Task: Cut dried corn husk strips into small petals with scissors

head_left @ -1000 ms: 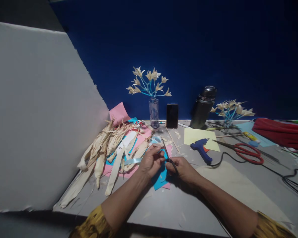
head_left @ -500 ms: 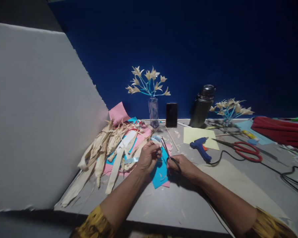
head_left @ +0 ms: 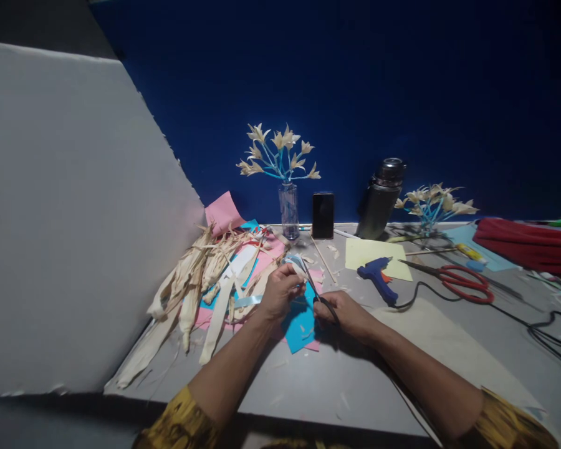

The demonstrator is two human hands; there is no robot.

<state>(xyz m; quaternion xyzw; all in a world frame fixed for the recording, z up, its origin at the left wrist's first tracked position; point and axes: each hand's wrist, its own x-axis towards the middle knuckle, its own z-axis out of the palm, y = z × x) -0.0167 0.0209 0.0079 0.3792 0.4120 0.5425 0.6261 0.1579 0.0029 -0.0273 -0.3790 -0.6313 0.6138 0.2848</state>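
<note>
My left hand (head_left: 280, 290) is closed, pinching a small pale strip of husk (head_left: 295, 268) just above the table. My right hand (head_left: 343, 312) grips small black-handled scissors (head_left: 318, 295), blades pointing up-left toward that strip. Both hands hover over a blue paper sheet (head_left: 299, 324) that lies on pink paper. To the left of my left hand lies a heap of dried corn husks (head_left: 201, 280) mixed with white strips and coloured paper.
A white foam board (head_left: 75, 218) leans at the left. At the back stand a bottle with husk flowers (head_left: 287, 206), a phone (head_left: 323, 215) and a dark flask (head_left: 381, 199). To the right lie a blue glue gun (head_left: 376, 277), red scissors (head_left: 462, 284), cables and red cloth (head_left: 528, 246).
The black scissors' blades have come closer together at the husk strip. My hands have shifted only slightly, and the view has tilted a little.
</note>
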